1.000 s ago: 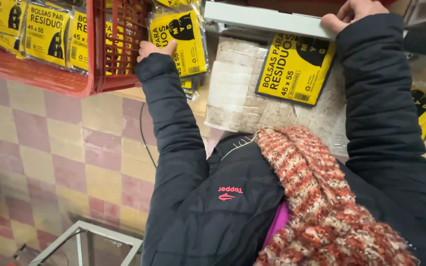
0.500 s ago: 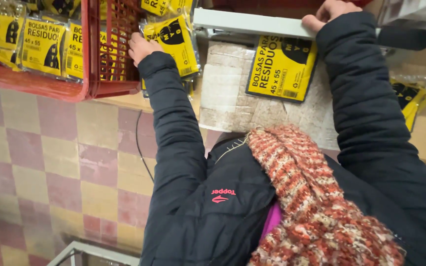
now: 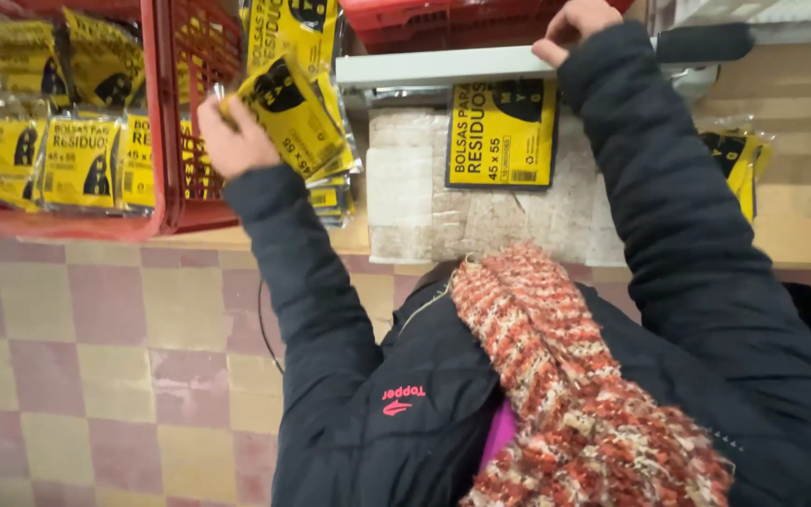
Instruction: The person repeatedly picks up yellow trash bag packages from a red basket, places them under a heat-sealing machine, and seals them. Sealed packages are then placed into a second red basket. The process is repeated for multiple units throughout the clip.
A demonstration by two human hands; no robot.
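Checkered floor tiles spread below a wooden desk. Nearest, a red knitted scarf lies over a dark jacket. Farther off, the left hand closes its grip on a yellow bag packet beside a red basket; the right hand clasps a white bar above another packet.

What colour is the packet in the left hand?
Yellow with black print, seen in the head view: the packet in the left hand.
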